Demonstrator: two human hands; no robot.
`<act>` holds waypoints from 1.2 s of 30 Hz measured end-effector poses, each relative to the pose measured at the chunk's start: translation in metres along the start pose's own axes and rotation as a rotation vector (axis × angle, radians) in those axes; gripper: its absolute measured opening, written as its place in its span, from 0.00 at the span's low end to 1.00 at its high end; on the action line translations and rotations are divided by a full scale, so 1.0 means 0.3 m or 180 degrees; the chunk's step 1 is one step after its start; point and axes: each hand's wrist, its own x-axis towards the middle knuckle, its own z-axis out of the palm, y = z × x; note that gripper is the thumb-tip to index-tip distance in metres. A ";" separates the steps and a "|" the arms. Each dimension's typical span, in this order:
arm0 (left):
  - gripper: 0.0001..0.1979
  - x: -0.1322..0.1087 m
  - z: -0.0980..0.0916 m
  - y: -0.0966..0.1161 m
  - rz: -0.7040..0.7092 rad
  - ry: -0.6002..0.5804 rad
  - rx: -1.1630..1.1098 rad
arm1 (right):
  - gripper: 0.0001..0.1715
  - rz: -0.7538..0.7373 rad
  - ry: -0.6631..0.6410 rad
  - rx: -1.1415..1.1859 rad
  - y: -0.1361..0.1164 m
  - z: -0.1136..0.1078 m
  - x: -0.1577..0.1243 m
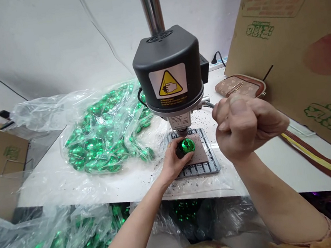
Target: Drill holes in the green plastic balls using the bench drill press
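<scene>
A: Left hand?
B: Narrow. The left hand [170, 159] holds a shiny green piece [188, 147], thumb on the near side, fingers curled round its left.
A: And the right?
B: The right hand [238, 125] is a closed fist, raised, apparently wrapped round the end of the lever [209, 103]; the grip itself is hidden by the knuckles.
A: Where is the piece from each hand?
B: Within the left hand's grasp, so that one is nearer. From the right hand it lies lower and to the left, well apart.
A: Long axis?
B: None clear; it looks round, dark centre facing up. The chuck [182, 132] is just above and beyond it. Contact with any bit: cannot tell.
A: Under the left hand?
B: A flat board [202, 153] on a slotted plate [215, 165], dark specks about, all on the bench [122, 189].
A: Further out?
B: Left of the left hand, a clear bag [95, 138] of similar green pieces. Beyond the right hand, a patterned purse [234, 85].
</scene>
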 end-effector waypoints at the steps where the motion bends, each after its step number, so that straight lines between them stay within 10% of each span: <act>1: 0.24 0.000 0.000 0.000 -0.0002 0.0001 -0.0008 | 0.29 -0.0032 0.0024 -0.0015 0.002 -0.001 -0.003; 25: 0.24 -0.001 0.004 -0.013 0.0007 0.0009 -0.0027 | 0.26 -0.0696 -0.0434 0.0296 0.051 -0.070 -0.054; 36: 0.20 -0.047 0.016 0.067 0.0019 0.0676 0.0496 | 0.24 0.0487 -0.0067 0.0166 -0.042 0.052 0.085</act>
